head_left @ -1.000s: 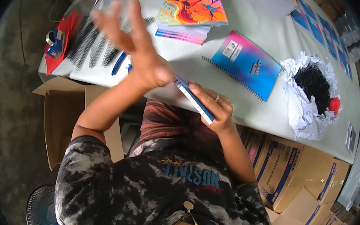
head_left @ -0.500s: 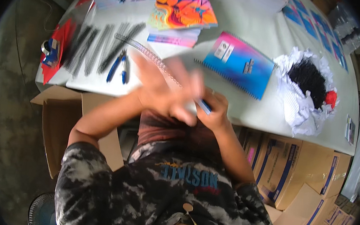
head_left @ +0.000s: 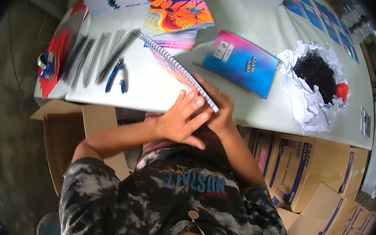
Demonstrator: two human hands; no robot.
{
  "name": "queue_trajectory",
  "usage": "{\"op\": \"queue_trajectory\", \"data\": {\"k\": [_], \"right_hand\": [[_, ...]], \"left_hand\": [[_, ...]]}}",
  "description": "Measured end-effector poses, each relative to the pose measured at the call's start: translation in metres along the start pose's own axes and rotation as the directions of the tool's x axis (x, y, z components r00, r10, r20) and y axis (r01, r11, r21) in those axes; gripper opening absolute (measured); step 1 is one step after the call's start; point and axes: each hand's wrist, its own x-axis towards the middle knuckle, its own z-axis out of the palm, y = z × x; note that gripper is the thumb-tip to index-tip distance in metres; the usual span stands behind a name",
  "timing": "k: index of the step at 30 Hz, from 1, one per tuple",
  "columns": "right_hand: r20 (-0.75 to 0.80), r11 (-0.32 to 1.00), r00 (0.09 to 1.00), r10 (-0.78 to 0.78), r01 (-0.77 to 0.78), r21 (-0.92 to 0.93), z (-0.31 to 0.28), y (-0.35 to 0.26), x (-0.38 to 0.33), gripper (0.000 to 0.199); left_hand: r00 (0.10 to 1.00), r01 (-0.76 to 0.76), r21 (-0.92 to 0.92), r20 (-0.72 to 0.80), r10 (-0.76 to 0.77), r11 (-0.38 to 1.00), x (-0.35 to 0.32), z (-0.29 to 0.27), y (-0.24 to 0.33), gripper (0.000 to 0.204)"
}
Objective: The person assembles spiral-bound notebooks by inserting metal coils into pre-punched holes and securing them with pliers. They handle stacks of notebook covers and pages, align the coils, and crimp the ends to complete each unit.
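A spiral notebook (head_left: 169, 66) stands tilted at the front of the table, its bound edge turned up. A dark wire coil (head_left: 158, 47) runs along that edge and sticks out past its far left end. My right hand (head_left: 222, 106) grips the near end of the notebook, with its fingers partly hidden behind it. Against the near side of the notebook lies my left hand (head_left: 181, 120), fingers apart and thumb stretched out. A finished-looking blue and pink spiral notebook (head_left: 242, 66) lies flat to the right of my hands.
Blue-handled pliers (head_left: 116, 76) lie left, beside loose coils (head_left: 82, 60). Behind stands a stack of colourful notebooks (head_left: 179, 14). Crumpled white paper (head_left: 289, 100) holds a black tangled heap (head_left: 314, 75) at right. Cardboard boxes (head_left: 302, 174) stand under the table; an open one (head_left: 61, 137) is at left.
My left hand has come down and nearer to me and is no longer blurred. The coil now looks straighter along the notebook's edge. The view has shifted slightly.
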Motion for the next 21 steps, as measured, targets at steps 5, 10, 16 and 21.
{"op": "queue_trajectory", "data": {"k": [5,10,16,21], "right_hand": [[-0.026,0.969,0.969,-0.244,0.243,-0.039,-0.004,-0.042,0.024,0.06],[0.134,0.923,0.971,0.2,-0.141,-0.357,-0.061,-0.076,0.064,0.039],[-0.027,0.885,0.889,0.457,-0.458,-0.088,-0.067,-0.039,0.058,0.013],[-0.088,0.901,0.909,0.408,-0.416,-0.12,-0.066,-0.04,0.059,0.013]], "left_hand": [[0.919,0.389,-0.439,0.245,-0.308,0.81,0.077,-0.06,0.025,0.076],[0.543,0.692,-0.663,0.216,-0.812,0.286,0.1,-0.068,0.006,0.021],[0.509,0.469,-0.843,0.502,-0.699,-0.264,0.094,-0.017,-0.042,0.015],[0.57,0.589,-0.769,0.612,-0.548,-0.247,0.102,-0.021,-0.069,0.014]]}}
